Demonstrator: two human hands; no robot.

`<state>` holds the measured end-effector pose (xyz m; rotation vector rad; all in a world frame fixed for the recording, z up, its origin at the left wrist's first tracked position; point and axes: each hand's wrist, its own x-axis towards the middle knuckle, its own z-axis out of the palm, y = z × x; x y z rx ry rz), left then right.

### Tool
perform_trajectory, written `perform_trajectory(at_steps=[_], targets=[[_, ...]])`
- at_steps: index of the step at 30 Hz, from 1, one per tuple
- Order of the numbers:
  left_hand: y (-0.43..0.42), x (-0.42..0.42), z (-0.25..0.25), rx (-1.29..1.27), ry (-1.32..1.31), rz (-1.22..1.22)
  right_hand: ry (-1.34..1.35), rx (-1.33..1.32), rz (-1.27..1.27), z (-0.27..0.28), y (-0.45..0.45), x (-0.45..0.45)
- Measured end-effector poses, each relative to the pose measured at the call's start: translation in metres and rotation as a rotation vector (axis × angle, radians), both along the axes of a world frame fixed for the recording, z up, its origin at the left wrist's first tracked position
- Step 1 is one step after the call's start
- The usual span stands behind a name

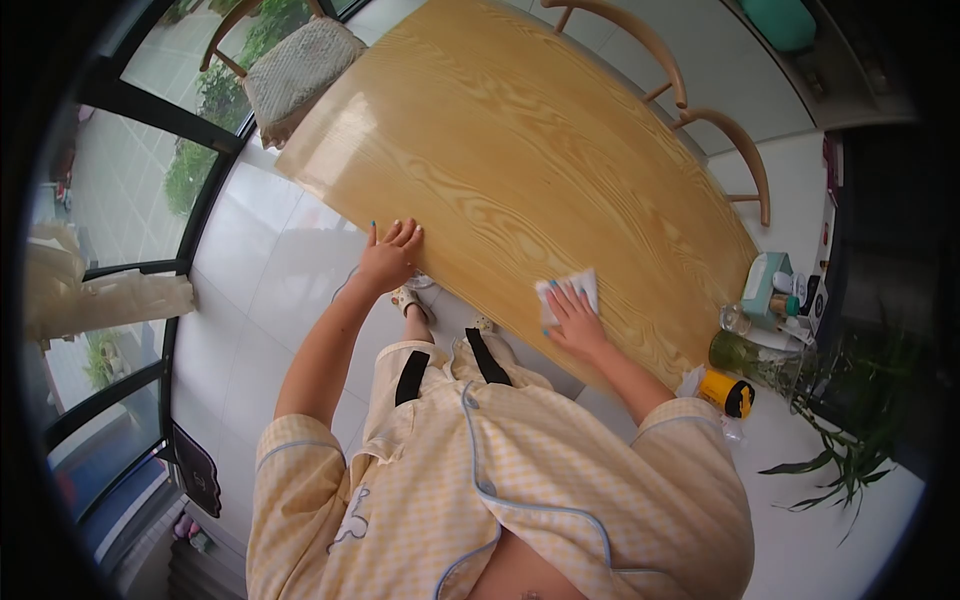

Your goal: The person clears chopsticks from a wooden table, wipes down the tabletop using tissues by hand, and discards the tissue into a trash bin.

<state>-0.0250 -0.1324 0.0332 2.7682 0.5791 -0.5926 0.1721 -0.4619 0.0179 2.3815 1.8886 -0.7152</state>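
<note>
My left hand rests on the near edge of the wooden table, toward its left end, with fingers spread and nothing in them. Farther right, my right hand lies over a folded white cloth and presses it against the tabletop near the same edge. Its fingers are stretched across the cloth, which sticks out above and beside them. Whether the cloth is fabric or paper, I cannot tell.
A tissue box, a glass vase with a leafy plant and a yellow container crowd the table's right end. Wooden chairs stand along the far side; a cushioned chair is at the left end, near glass doors.
</note>
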Motion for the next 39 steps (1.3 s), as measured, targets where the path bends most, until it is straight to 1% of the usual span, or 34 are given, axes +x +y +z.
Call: perform_trajectory(at_steps=[3,5,7,9,12,14,17,19,22,24,26,28,30,32,34,35,36,37,39], targets=[[0.002,-0.003,-0.004,-0.013,-0.018,0.002,0.004,0.189,0.032,-0.014,0.118,0.005],[0.003,-0.001,-0.002,-0.027,0.006,-0.026,0.007,0.222,0.102,-0.022,0.196,0.008],[0.004,0.001,0.001,-0.031,0.016,-0.024,-0.016,0.185,0.153,-0.028,0.27,0.005],[0.005,0.001,0.0,-0.015,0.041,-0.058,-0.01,0.188,0.156,-0.032,0.33,-0.007],[0.004,0.002,0.001,-0.012,0.059,-0.06,-0.047,0.17,0.094,-0.033,0.372,-0.028],[0.003,0.004,0.002,-0.021,0.086,-0.052,-0.022,0.191,0.086,-0.031,0.369,-0.029],[0.005,-0.001,-0.004,0.008,0.042,-0.061,-0.009,0.231,0.082,-0.035,0.343,-0.026],[0.006,0.002,0.002,-0.009,0.067,-0.076,-0.018,0.264,0.069,-0.035,0.32,-0.024],[0.006,0.004,0.001,0.007,0.093,-0.086,0.004,0.25,0.066,-0.03,0.258,-0.001],[0.006,0.002,0.0,0.015,0.093,-0.072,-0.092,0.25,0.016,-0.028,0.21,0.017],[0.006,0.002,-0.001,0.03,0.084,-0.07,-0.099,0.224,-0.082,-0.03,0.153,0.032],[0.006,0.001,-0.008,0.042,0.066,-0.076,-0.14,0.145,-0.19,-0.022,0.095,0.04],[0.006,0.0,-0.01,0.051,0.06,-0.064,-0.15,0.123,-0.34,-0.022,0.033,0.045],[0.005,0.003,-0.005,0.056,0.079,-0.071,-0.128,0.039,-0.514,-0.012,-0.025,0.045],[0.003,0.005,0.003,0.041,0.094,-0.046,-0.198,-0.001,-0.691,-0.023,-0.085,0.042],[0.001,0.006,0.005,0.042,0.09,-0.058,-0.202,0.0,-0.703,-0.024,-0.113,0.039],[0.001,0.006,0.005,0.044,0.093,-0.055,-0.204,-0.024,-0.836,-0.025,-0.137,0.035],[0.002,0.006,0.005,0.048,0.097,-0.049,-0.203,-0.047,-0.968,-0.024,-0.151,0.034],[0.002,0.006,0.002,0.057,0.092,-0.06,-0.19,-0.037,-0.979,-0.027,-0.161,0.036]])
